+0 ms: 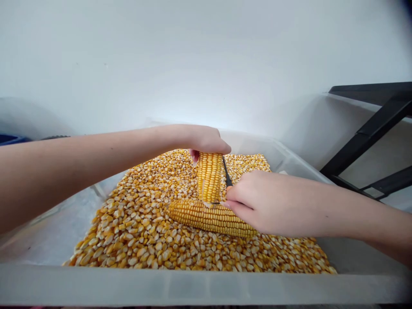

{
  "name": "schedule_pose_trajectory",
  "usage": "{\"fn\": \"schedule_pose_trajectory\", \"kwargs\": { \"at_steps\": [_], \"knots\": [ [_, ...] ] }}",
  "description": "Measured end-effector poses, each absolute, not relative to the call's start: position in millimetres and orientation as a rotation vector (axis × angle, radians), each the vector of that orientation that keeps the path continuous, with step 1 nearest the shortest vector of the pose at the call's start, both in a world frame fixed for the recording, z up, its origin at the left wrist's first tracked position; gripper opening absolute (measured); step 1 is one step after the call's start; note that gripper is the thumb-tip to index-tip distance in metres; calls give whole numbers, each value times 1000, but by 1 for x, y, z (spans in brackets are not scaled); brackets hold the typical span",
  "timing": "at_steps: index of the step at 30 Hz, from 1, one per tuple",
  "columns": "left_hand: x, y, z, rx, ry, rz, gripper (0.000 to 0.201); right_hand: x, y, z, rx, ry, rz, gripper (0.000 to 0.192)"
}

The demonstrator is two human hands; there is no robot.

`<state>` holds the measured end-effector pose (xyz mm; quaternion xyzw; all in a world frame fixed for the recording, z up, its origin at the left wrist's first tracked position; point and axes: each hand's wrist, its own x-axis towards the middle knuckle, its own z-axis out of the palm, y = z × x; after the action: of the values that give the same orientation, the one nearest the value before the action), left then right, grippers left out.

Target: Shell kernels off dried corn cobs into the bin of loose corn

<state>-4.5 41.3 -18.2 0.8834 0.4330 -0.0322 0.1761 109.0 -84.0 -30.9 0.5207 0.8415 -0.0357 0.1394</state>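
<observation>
The bin [289, 161] is translucent whitish plastic, smooth, with a dull frosted look. The loose kernels [144, 231] filling it are dry, hard and slightly glossy, yellow with pale tips. Both the upright cob [210, 177] and the lying cob [206, 216] have bumpy, ridged surfaces of tightly packed, faintly shiny kernels. The thin tool [227, 172] looks like dark matt metal. The frame [370, 133] is matt black, likely painted metal.

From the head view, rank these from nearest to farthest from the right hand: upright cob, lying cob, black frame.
1. Lying cob: touching, under the right hand.
2. Upright cob: just left, too close to call against the lying one.
3. Black frame: far right, outside the bin.
</observation>
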Motion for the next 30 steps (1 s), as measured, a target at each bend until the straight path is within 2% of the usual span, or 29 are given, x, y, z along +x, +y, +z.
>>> {"fn": "schedule_pose_trajectory", "kwargs": {
  "at_steps": [10,17,30],
  "knots": [
    [-4,40,-18,2535,1244,-110,50,107,-83,-37,1477,2469,-71,25],
    [-2,29,-12,2614,1273,-104,51,106,-78,-32,1476,2438,-174,29],
    [6,-16,-3,2970,1243,202,50,116,-66,-35,1336,2476,-311,30]
  ]
}}
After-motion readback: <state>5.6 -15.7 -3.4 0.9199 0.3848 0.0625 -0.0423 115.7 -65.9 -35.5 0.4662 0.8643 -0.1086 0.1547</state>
